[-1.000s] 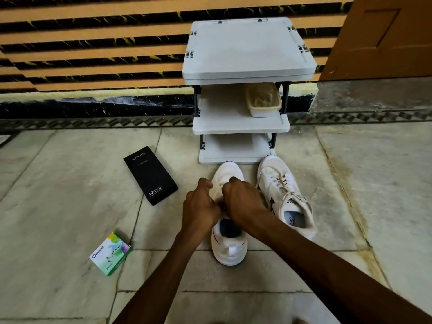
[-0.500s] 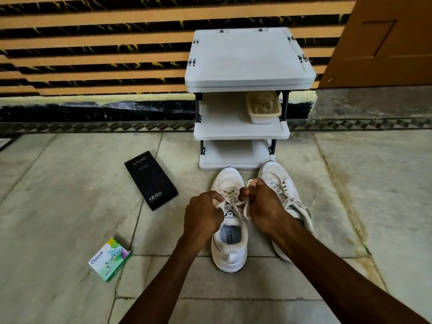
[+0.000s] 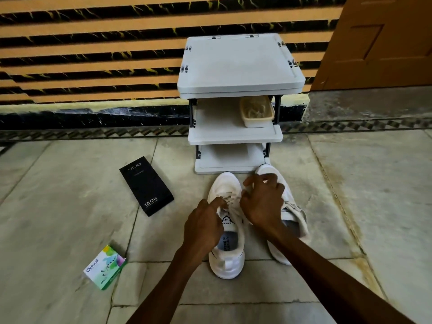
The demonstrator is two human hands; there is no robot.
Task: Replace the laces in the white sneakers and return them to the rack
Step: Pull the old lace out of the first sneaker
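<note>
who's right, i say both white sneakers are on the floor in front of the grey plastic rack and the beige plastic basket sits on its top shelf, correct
One slip: the head view shows the beige plastic basket on the middle shelf of the grey plastic rack, under the top one. Both white sneakers are indeed on the floor in front of it.

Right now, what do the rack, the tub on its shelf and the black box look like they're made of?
Rack: likely matte grey-white plastic, moulded shelf edges on dark posts.
Tub: beige plastic, probably, with a thin rim.
Black box: seemingly matte printed cardboard, sharp folded edges.
</note>
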